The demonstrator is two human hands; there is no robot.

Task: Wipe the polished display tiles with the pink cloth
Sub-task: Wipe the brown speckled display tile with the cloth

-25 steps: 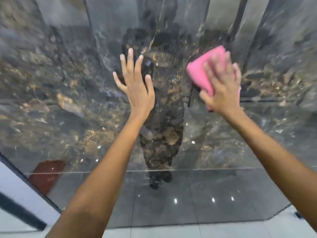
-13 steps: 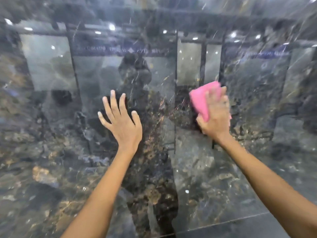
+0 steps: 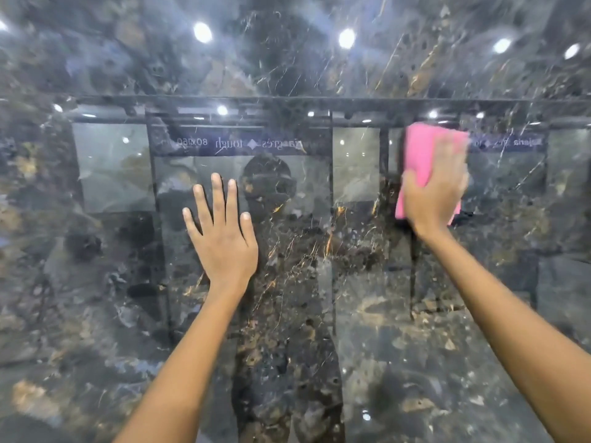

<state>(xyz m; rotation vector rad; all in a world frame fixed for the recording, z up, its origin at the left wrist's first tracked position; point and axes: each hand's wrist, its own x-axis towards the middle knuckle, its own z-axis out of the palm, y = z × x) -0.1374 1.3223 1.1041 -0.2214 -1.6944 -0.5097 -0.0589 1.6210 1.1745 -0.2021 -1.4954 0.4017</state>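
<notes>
A single view, from a wide-angle camera worn on the person's head. It faces straight at a dark polished tile wall (image 3: 96,314), close enough that the wall fills the whole picture edge to edge. Both bare forearms reach in from the bottom edge and rise toward the middle of the picture, the left hand (image 3: 224,241) left of centre, the right hand (image 3: 431,193) higher and to the right, its fingers blurred. The glossy surface mirrors the room behind the camera: ceiling lights (image 3: 202,32) near the top edge, reversed lettering across the middle, and the wearer's dim outline at centre.
</notes>
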